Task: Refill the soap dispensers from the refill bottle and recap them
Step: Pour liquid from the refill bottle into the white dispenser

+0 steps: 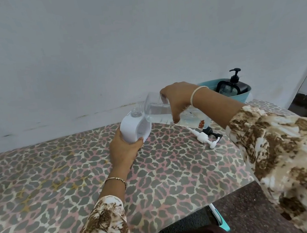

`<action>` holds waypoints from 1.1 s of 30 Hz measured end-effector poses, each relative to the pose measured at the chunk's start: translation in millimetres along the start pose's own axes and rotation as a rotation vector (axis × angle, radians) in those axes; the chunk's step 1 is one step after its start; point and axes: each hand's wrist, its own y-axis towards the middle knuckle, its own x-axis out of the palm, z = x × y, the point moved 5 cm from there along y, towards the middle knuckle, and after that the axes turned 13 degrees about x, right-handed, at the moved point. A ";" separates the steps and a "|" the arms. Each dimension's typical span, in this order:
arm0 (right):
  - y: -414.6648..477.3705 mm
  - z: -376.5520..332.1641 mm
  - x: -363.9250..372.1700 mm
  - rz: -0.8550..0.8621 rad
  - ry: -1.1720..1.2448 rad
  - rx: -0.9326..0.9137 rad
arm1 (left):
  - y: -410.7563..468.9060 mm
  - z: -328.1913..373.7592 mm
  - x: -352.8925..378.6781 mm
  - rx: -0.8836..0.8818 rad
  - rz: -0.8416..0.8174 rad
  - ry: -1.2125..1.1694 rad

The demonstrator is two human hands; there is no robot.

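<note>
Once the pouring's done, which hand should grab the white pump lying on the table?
Probably the right hand: the white plastic pump lies nearer it, once it puts down the clear refill bottle. The left hand steadies the white plastic dispenser.

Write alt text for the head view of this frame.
The right hand tips a clear refill bottle toward the open neck of a white dispenser steadied by the left hand. A white pump and a black pump lie on the table; a basket stands behind.
</note>
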 end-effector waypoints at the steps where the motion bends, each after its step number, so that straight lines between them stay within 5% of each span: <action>1: -0.4 -0.1 -0.2 -0.001 -0.002 0.001 | -0.3 0.5 -0.1 0.002 0.000 -0.005; 33: -6.9 -3.8 -5.0 -0.004 -0.049 0.030 | -0.9 3.3 -0.9 0.019 -0.006 0.003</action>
